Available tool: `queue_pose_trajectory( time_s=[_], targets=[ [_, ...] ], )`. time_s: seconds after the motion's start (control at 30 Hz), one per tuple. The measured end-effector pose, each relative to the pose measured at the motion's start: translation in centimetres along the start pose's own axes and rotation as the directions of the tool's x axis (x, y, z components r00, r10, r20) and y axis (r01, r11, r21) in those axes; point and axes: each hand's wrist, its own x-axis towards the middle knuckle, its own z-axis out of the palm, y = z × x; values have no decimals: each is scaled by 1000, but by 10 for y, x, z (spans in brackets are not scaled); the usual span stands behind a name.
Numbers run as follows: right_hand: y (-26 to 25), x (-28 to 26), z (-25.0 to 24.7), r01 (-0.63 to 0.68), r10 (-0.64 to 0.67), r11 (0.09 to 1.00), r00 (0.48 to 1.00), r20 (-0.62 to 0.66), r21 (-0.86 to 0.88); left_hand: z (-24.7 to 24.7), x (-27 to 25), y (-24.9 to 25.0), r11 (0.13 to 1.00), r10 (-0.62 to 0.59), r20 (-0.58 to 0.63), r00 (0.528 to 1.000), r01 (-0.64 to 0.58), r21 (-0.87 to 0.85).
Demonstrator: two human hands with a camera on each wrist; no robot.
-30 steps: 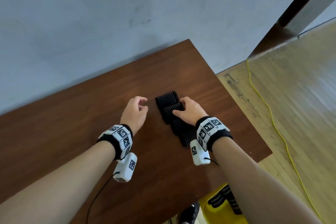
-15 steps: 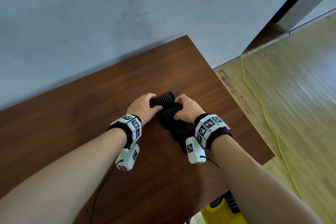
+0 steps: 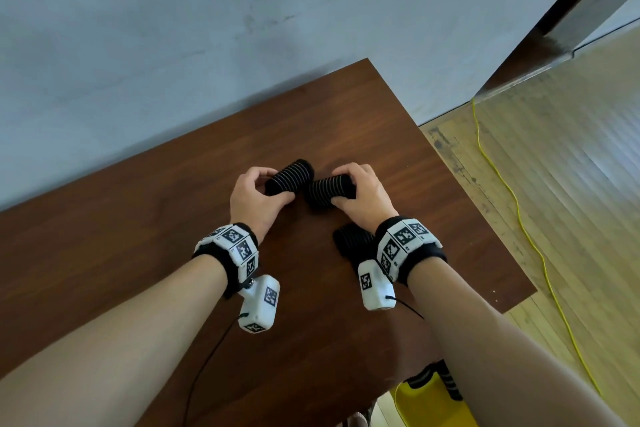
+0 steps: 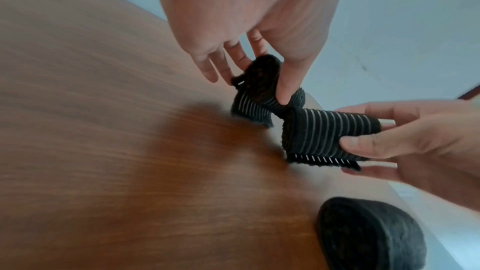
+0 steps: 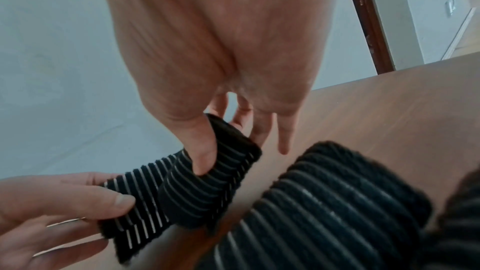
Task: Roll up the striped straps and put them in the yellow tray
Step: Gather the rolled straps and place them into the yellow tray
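Observation:
A black strap with thin white stripes (image 3: 304, 182) stretches between both hands above the brown table (image 3: 138, 253), twisted in the middle. My left hand (image 3: 273, 187) pinches its far end (image 4: 259, 85) between thumb and fingers. My right hand (image 3: 341, 189) grips the other part (image 5: 207, 178), thumb pressed into it. In the left wrist view the right hand (image 4: 415, 141) holds the striped part (image 4: 330, 130). A second dark strap bundle (image 3: 351, 239) lies on the table under my right wrist. The yellow tray (image 3: 426, 406) sits low beside the table's near right corner.
The tray holds at least one striped strap (image 3: 420, 376). A grey wall (image 3: 242, 28) backs the table. The table's right edge (image 3: 485, 218) drops to a wooden floor crossed by a yellow cable (image 3: 512, 204). Wrist camera cables trail over the table.
My left hand moved right and took hold of the strap's far end. Both hands lifted that part and spread it apart, away from the bundle near my right wrist.

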Motion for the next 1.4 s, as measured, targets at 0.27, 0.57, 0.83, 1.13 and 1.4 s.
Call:
queue_pose_trajectory(
  time_s=[0.27, 0.57, 0.83, 1.13, 1.4],
  targets=[
    [26, -28, -21, -104, 290, 690, 946, -143, 717, 24, -26, 30, 928, -70, -94, 993, 30, -372],
    [102, -107, -77, 132, 503, 109, 847, -169, 985, 105, -86, 81, 893, 21, 99, 995, 26, -450],
    [207, -222, -118, 253, 755, 56, 622, -207, 966, 205, -181, 118, 941, 123, 375, 919, 11, -338],
    [324, -313, -81, 140, 917, 89, 376, -136, 986, 297, -285, 63, 987, 126, 690, 712, -162, -14],
    [385, -327, 20, -333, 948, 189, 306, -84, 924, 350, -317, -37, 921, -129, 715, 687, -183, 343]
  ],
)
